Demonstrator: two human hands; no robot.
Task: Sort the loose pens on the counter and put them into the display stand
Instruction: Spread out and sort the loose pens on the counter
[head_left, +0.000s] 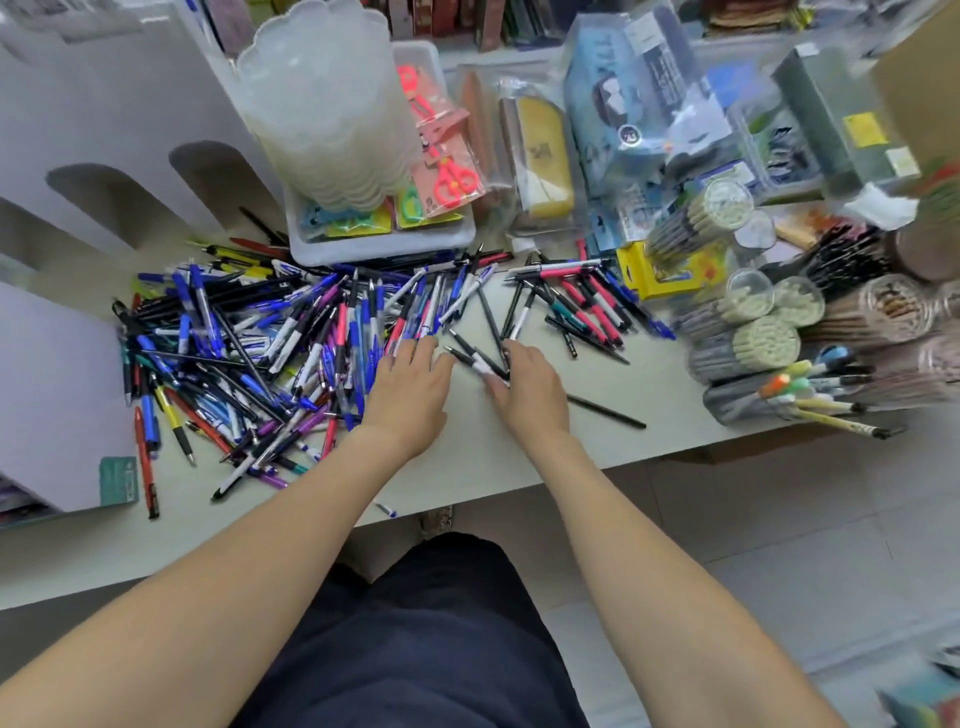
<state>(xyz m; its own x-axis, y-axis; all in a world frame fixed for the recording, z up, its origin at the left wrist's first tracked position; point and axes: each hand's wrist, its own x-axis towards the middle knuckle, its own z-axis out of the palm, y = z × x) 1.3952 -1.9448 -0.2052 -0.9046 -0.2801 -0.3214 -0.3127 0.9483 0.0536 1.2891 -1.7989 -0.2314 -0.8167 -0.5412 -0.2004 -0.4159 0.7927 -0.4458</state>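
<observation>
One counter (519, 467): pale and long, crossing the view from left to right.
Display stand (104, 130): white, with arched slots, on the counter's left end, behind and beside the big heap.
Pen heap (249, 353): mostly blue, black, red and purple barrels, tangled on the counter just right of the stand and in front of the tray.
Tray (384, 244): white, behind the heap, holding carded scissors and a stack of frosted cups (322, 104).
Small pen cluster (582, 306): pink, black and teal, lying right of the heap and apart from it, near the pencil tubs (748, 343).
Left hand (410, 384): palm down, fingers straight and spread, tips touching the heap's right edge; gripping nothing.
Right hand (530, 389): palm down over a few black pens (478, 361) between heap and cluster; blurred at the thumb, so cannot tell whether pressing or pinching.
Single black pen (608, 413): flat on the counter, running rightward from the right hand's wrist edge.
</observation>
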